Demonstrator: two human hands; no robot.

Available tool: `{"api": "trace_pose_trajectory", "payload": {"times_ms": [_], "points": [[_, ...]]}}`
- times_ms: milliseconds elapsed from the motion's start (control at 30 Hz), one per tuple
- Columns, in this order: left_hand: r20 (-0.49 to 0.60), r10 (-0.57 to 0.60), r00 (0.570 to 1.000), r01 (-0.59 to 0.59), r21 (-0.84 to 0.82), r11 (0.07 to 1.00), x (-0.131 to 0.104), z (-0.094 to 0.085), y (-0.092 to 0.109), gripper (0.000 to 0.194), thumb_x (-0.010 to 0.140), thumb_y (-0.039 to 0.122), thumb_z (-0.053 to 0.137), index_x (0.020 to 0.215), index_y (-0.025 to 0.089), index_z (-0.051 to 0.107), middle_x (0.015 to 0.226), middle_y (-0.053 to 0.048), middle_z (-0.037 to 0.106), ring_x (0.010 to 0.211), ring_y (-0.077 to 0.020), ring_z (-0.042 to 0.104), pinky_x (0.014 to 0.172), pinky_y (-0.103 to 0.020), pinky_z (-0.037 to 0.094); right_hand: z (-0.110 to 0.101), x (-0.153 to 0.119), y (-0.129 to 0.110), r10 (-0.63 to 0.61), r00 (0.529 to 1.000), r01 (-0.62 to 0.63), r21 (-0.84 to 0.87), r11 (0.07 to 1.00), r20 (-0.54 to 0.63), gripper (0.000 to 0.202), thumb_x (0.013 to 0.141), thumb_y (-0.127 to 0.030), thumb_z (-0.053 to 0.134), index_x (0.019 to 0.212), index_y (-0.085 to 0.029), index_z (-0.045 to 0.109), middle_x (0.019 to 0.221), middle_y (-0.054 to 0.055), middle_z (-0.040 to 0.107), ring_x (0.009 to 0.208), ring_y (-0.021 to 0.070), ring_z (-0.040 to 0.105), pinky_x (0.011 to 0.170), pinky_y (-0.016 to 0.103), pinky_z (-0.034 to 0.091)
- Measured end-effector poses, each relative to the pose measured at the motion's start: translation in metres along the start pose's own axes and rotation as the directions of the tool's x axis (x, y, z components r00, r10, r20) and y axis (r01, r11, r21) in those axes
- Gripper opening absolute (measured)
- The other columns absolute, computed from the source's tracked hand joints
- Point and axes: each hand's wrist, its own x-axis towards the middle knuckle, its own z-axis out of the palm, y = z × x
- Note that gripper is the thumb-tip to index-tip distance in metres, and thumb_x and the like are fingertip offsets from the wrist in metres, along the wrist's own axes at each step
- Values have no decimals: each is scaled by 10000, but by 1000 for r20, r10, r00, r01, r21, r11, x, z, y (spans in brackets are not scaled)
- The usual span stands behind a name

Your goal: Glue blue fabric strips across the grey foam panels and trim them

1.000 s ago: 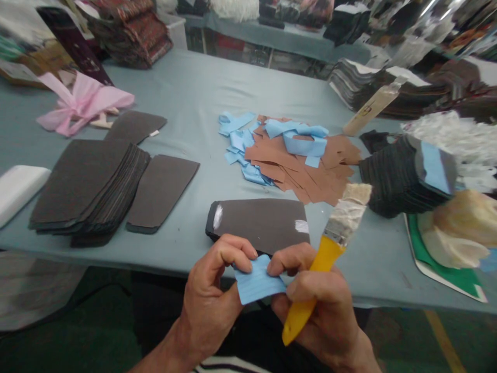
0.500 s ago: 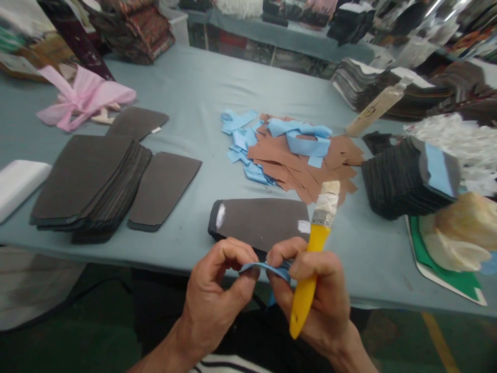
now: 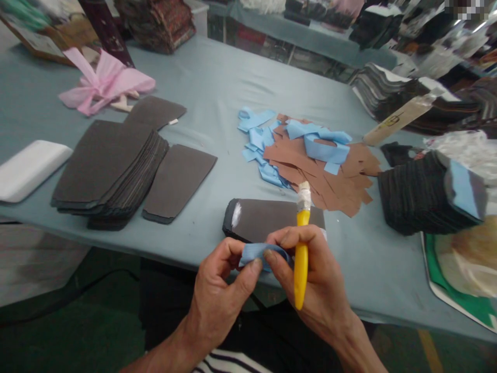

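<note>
Between both hands, a light-blue fabric strip (image 3: 254, 253) is pinched just off the table's front edge. My left hand (image 3: 223, 287) has its thumb and fingers closed on the strip's left end. With thumb and fingertips my right hand (image 3: 316, 272) grips the curled right part. A yellow-handled paintbrush (image 3: 301, 269) is also held in that hand, bristles up and caked with white. Just behind the hands lies a dark grey-brown panel (image 3: 267, 217) with a white smear near each end; the right smear is partly covered by my right hand.
Brown pieces (image 3: 330, 181) and blue strips (image 3: 256, 124) lie heaped mid-table. To the left are a stack of dark panels (image 3: 104, 166), a single panel (image 3: 180, 178), a white block (image 3: 31, 168) and pink cloth (image 3: 104, 83). A dark bundle (image 3: 423, 194) and a clear bottle (image 3: 399, 122) are at right.
The blue strip has been turned so its flat face shows, and my right thumb now lies over it. The brush stands more upright. The whole view has shifted slightly.
</note>
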Motion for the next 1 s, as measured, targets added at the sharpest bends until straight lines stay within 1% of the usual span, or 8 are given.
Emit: {"api": "trace_pose_trajectory", "payload": {"times_ms": [133, 233, 300, 367, 433, 533, 800, 1000], "points": [[-8, -3, 1000, 3, 18, 1000, 2, -3, 1, 188, 927, 347, 715, 841, 187, 667, 714, 27, 661, 632, -103, 589, 601, -190, 522, 6, 8, 1, 0, 999, -3, -79, 997, -38, 181, 942, -171, 709, 969, -268, 559, 870, -26, 720, 671, 105, 668, 606, 205, 552], [-43, 142, 989, -132, 187, 974, 4, -7, -2, 121, 954, 266, 673, 857, 195, 685, 708, 26, 685, 621, -107, 621, 607, -194, 542, 9, 17, 2, 5, 998, -12, -108, 994, -68, 175, 931, -191, 711, 950, -263, 552, 861, -26, 713, 639, 102, 639, 573, 206, 531], [-20, 339, 940, -315, 324, 892, 5, -10, -6, 65, 943, 173, 663, 899, 204, 701, 794, 1, 753, 690, -124, 699, 667, -204, 585, 11, 24, 3, 23, 997, -30, -111, 993, -71, 180, 922, -201, 714, 945, -264, 547, 859, -25, 715, 638, 107, 632, 563, 215, 521], [54, 509, 859, -484, 413, 772, 7, -13, -12, 148, 918, 93, 665, 996, 209, 714, 943, -40, 811, 851, -162, 780, 800, -237, 636, 12, 30, 5, 36, 996, -44, -99, 994, -81, 184, 918, -204, 713, 939, -266, 541, 860, -26, 712, 667, 116, 642, 581, 225, 524], [128, 590, 797, -576, 454, 680, 7, -15, -17, 242, 910, 53, 664, 1095, 202, 708, 1055, -78, 823, 996, -189, 804, 927, -267, 645, 15, 35, 7, 42, 995, -50, -86, 995, -93, 185, 917, -212, 713, 936, -268, 538, 859, -30, 702, 695, 119, 647, 607, 231, 526], [183, 601, 778, -602, 493, 628, 6, -16, -22, 277, 918, 48, 650, 1149, 195, 689, 1119, -111, 814, 1051, -202, 805, 977, -288, 648, 19, 40, 12, 72, 991, -82, -89, 993, -110, 180, 915, -244, 713, 931, -268, 535, 830, -38, 668, 683, 116, 616, 616, 235, 514], [212, 584, 784, -587, 562, 584, 7, -18, -29, 244, 930, 72, 640, 1151, 176, 656, 1201, -157, 783, 1036, -232, 796, 936, -336, 669, 25, 45, 21, 172, 977, -192, -172, 966, -125, 184, 891, -318, 703, 912, -269, 527, 702, -77, 494, 582, 113, 461, 542, 250, 407], [237, 545, 804, -564, 595, 573, 7, -16, -33, 249, 948, 92, 611, 1173, 189, 656, 1210, -149, 785, 1078, -256, 793, 959, -373, 667, 28, 46, 23, 190, 974, -211, -180, 961, -127, 176, 877, -299, 690, 909, -268, 519, 691, -85, 460, 580, 114, 431, 561, 261, 395]]}}
